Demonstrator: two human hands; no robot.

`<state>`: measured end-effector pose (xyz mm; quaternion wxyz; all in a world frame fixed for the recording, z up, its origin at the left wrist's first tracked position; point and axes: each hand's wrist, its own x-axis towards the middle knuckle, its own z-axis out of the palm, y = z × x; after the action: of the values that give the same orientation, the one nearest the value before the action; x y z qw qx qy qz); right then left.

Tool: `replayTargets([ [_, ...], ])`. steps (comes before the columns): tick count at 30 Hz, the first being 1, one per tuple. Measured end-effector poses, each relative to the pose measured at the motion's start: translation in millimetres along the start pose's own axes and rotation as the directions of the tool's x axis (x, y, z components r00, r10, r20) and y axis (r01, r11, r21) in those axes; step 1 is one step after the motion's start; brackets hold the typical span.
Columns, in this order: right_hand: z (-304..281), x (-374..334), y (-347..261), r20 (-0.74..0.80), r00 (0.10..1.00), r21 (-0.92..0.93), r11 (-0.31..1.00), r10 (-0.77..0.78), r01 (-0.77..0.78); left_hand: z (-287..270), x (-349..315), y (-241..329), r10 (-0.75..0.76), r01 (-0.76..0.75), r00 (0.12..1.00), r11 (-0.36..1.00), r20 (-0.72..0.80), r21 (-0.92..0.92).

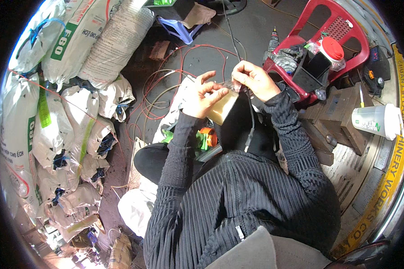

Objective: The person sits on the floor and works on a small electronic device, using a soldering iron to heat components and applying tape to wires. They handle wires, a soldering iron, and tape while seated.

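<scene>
My left hand [203,97] is raised in front of my body, its fingers spread apart and its thumb toward a flat golden-yellow square piece [223,109]. That piece sits just below the fingers, over my dark-clad leg. My right hand [256,80] pinches at a small clear plastic piece [231,84], which reaches toward my left fingertips; its exact kind is hard to make out. Close by my right fingers, a black cable [250,117] passes down to my lap. An orange round item [208,137] and bright green scraps [201,142] lie between my left forearm and my legs.
Stacked white sacks [54,130] fill the left side. Red and grey hoses [159,96] coil on the floor ahead. At the right stand a red plastic chair [316,18] loaded with items, a drill [274,40], a brown wooden block [341,119] and a lidded plastic cup [377,121].
</scene>
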<state>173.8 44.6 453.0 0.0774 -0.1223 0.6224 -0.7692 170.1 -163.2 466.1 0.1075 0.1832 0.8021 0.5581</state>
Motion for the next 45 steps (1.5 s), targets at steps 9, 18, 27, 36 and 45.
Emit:
replayTargets([
  [9,5,-6,-1,-0.104,0.976,-0.186,0.960,0.193,-0.209,8,-14,-21,-0.059,0.029,0.989,0.977,-0.138,-0.211],
  [18,7,-9,24,-0.181,0.983,-0.304,0.952,-0.025,-0.031,16,2,-19,-0.038,0.017,0.985,0.992,-0.166,-0.128],
  [27,-21,-25,33,-0.378,0.919,0.085,0.993,0.111,-0.085,10,79,1,-0.056,0.067,0.979,0.996,0.196,-0.051],
  [36,-43,-7,24,-0.565,0.824,-0.074,0.992,0.043,-0.102,33,144,6,0.017,-0.023,0.939,1.000,0.345,0.013],
  [45,-65,13,32,-0.627,0.777,-0.075,0.988,0.056,-0.132,45,164,-14,0.035,-0.092,0.940,0.984,0.341,0.151],
])
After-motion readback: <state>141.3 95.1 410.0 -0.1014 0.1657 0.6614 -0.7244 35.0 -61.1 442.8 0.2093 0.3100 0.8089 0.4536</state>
